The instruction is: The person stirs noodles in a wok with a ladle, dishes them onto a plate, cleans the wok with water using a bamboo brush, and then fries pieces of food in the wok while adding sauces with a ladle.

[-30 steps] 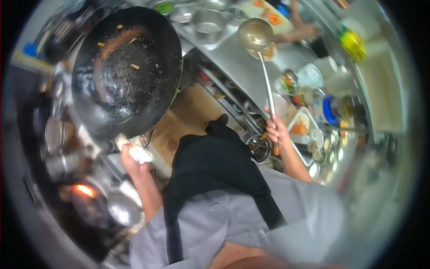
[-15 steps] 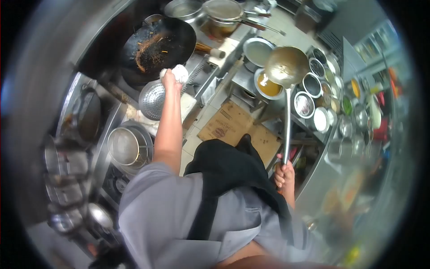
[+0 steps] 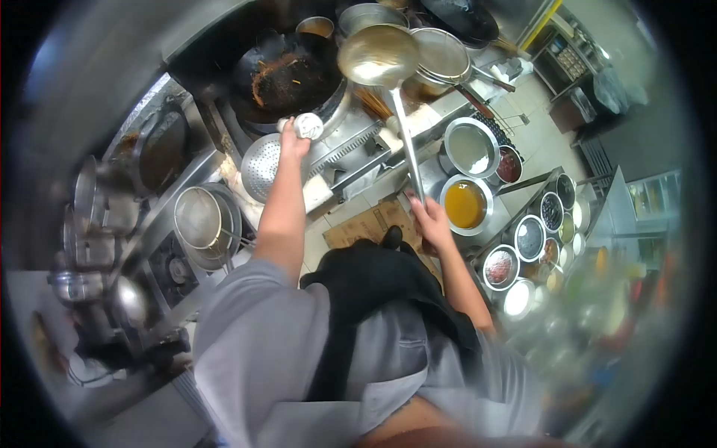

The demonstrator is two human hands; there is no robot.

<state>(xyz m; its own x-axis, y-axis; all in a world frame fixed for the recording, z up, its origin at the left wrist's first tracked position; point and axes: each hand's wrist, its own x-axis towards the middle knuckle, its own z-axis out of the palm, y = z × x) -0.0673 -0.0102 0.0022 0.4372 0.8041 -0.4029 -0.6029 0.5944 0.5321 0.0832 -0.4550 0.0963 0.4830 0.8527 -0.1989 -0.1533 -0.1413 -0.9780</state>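
A black wok with brown residue and a few scraps rests on the stove at the upper left. At its near edge my left hand is closed on a bunched white cloth. My right hand grips the handle of a long metal ladle, whose bowl hangs up and to the left, to the right of the wok. Just below my left hand lies a perforated metal strainer.
A bowl of yellow liquid and a bowl of cloudy liquid stand right of the ladle. Several ingredient containers line the right counter. A round sieve sits at the left, and another wok at the top.
The wok has gone from being held up, tilted, to sitting on the stove. The view has turned towards the stove, and the ladle has swung left towards the wok.
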